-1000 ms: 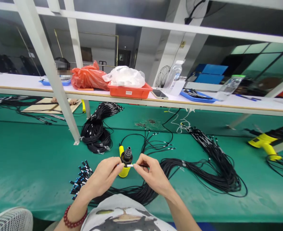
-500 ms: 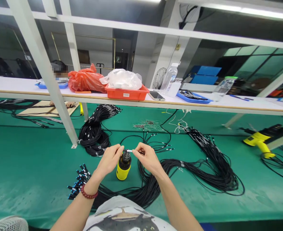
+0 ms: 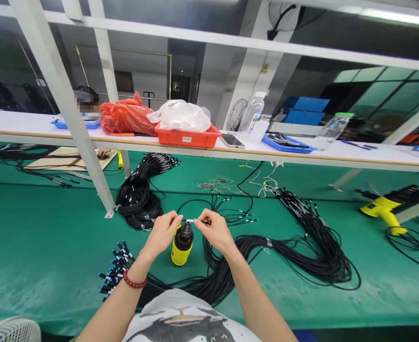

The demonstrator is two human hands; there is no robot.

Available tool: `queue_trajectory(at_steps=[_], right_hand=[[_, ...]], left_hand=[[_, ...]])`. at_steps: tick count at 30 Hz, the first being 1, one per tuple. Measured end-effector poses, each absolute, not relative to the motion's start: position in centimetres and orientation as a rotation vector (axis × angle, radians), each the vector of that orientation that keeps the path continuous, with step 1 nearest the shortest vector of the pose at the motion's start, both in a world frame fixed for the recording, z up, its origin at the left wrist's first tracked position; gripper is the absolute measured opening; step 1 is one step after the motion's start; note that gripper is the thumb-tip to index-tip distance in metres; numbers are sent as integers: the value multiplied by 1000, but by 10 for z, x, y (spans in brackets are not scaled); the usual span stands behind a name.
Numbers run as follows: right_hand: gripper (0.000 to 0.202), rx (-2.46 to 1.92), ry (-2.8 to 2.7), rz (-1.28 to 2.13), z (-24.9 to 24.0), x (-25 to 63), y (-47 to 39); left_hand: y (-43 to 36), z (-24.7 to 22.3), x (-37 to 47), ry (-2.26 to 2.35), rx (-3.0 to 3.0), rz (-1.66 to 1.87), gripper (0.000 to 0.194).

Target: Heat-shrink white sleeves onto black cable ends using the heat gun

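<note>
Between my two hands a thin black cable (image 3: 188,220) with a white sleeve is stretched level. My left hand (image 3: 162,233) pinches its left end, and my right hand (image 3: 214,231) pinches it on the right. Just under the white part stands a yellow and black heat gun (image 3: 181,249), its stepped dark nozzle pointing up, close to the cable. A thick bundle of black cables (image 3: 209,287) runs below my forearms, its blue and white tipped ends (image 3: 117,268) lying by my left wrist. Several loose cable ends (image 3: 231,216) lie beyond my right hand.
A second cable bundle (image 3: 138,199) lies by the white shelf post (image 3: 100,190). Another yellow heat gun (image 3: 384,209) lies at the right. Above runs a shelf (image 3: 131,145) with a red tray (image 3: 190,137), bottles and a phone (image 3: 232,140). Across the table sits another person (image 3: 86,102).
Both hands keep their hold on the cable above the heat gun nozzle, with only a very slight shift. The other person's hand on the board at the left has moved a little.
</note>
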State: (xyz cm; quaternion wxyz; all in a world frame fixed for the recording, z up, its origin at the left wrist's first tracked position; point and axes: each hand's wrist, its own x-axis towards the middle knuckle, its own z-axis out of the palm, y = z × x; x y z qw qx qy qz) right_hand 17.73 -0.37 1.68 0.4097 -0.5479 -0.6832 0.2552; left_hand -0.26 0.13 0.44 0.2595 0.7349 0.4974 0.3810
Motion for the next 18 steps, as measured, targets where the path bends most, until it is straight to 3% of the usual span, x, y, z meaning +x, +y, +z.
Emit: queue_trajectory(at_steps=[18], right_hand=[[19, -1381, -1731, 610, 9, 177, 0]], left_hand=[[4, -1, -5, 1324, 1947, 1060, 24]])
